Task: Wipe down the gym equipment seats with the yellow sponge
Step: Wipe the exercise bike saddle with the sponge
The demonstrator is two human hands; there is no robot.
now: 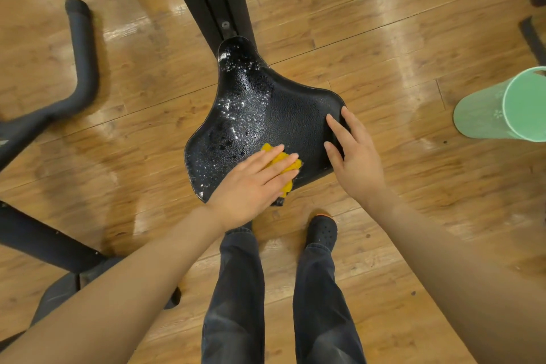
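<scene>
Forearms fill the bottom corners, bare, reaching forward over dark jeans (pixel 236 289) and a black perforated clog (pixel 322 233) with an orange toe edge, standing on the glossy wood-plank floor (pixel 399 38).

Far left: black padded handlebar (pixel 81 59) bent in a dogleg, plus a black frame tube (pixel 38 241) and base lower left (other equipment, only partly in view).

Left hand (pixel 251 186): fingers straight and together, flat, pressing the yellow sponge (pixel 288 167) down onto the near edge of the seat. Not curled round it; palm and fingers cover most of the sponge, yellow shows past the fingertips and under the thumb side.

Black bike saddle (pixel 266 115): textured, nose pointing away from camera, mounted on a black seat post (pixel 212 0) with a slot and bolt. White foam specks and wet droplets across the nose, centre and left wing; right wing looks drier.

Sponge sits at the rear middle of the saddle, touching it, partly overhanging the back rim.

Right hand (pixel 353 156): released, fingers spread and straight, resting on the saddle's right wing, fingertips over the rim. Holds nothing.

Far right: mint-green plastic bucket (pixel 484 115) on the floor, well apart from the saddle, cut off by frame edge. Dark equipment bits at the top right edge, too little visible to name.
</scene>
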